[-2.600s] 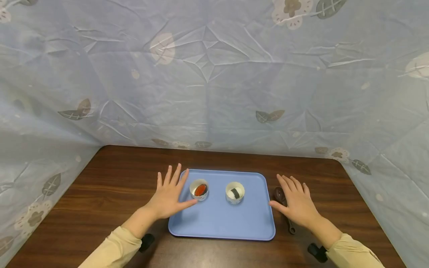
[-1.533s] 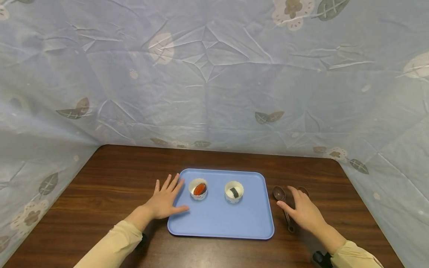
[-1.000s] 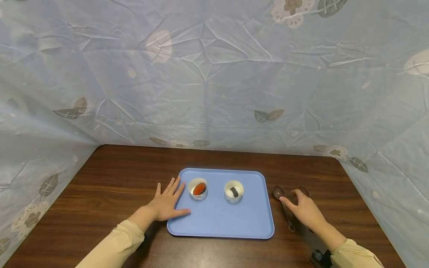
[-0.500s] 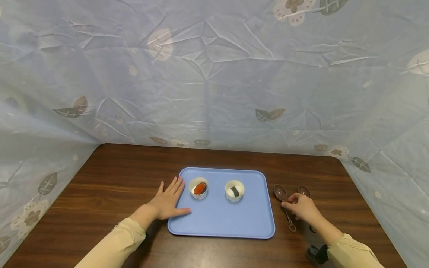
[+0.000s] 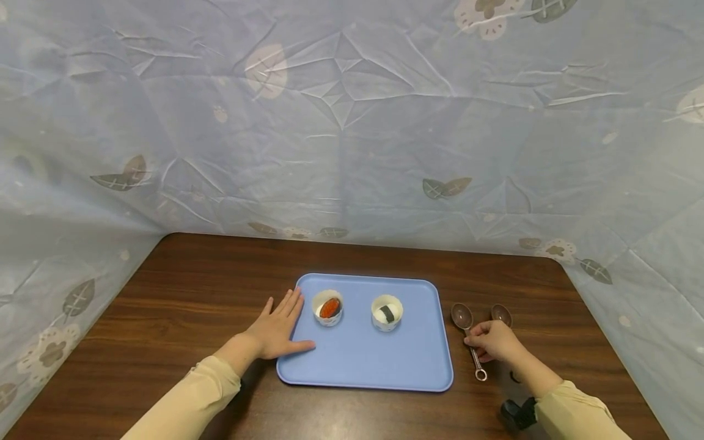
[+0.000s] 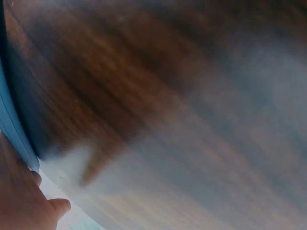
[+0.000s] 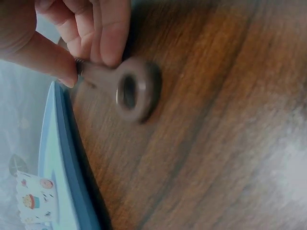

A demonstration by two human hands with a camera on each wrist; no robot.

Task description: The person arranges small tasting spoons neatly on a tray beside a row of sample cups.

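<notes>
My right hand (image 5: 497, 342) pinches the handle of a brown spoon (image 5: 462, 316) at the right of the tray; its ring-shaped handle end (image 7: 132, 89) shows large in the right wrist view. Beyond that hand lies a second brown spoon (image 5: 502, 315), its handle mostly hidden under the hand. My left hand (image 5: 273, 333) rests with fingers spread on the left edge of the blue tray (image 5: 368, 366). On the tray, one white paper-lined cup (image 5: 327, 321) holds a red-topped sushi piece (image 5: 330, 308). The other white cup (image 5: 387, 326) holds a white piece with a dark band (image 5: 387, 314).
The dark wood table (image 5: 181, 305) spreads around the tray. A pale patterned sheet (image 5: 341, 122) hangs behind it and at both sides. A black wrist camera (image 5: 518, 414) sits by the right sleeve.
The right hand has come down from above the spoons and closed finger and thumb on the nearer spoon's handle. The left hand has lowered onto the tray's left edge.
</notes>
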